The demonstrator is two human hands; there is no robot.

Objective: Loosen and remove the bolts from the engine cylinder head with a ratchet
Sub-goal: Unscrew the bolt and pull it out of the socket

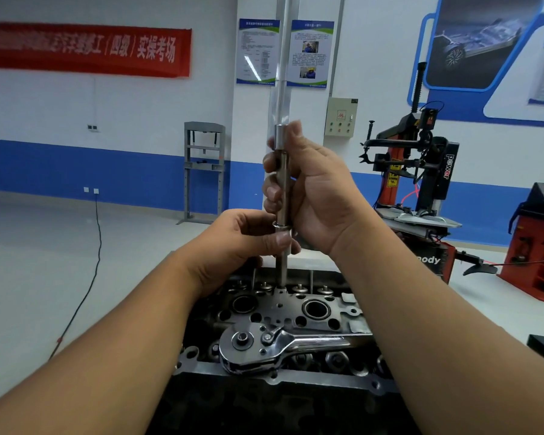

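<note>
Right hand (314, 189): fingers curled round a long upright bolt (284, 196), gripping its shank.
Left hand (245, 243): thumb and fingers pinch the bolt lower down, at its washer.
Bolt: tip at a hole in the cylinder head (296, 312).
Ratchet (264, 343): lying untouched across the cylinder head.
Writing: "power" on the tyre machine (434, 183); red banner (85, 50) reads "实操考场".
</note>
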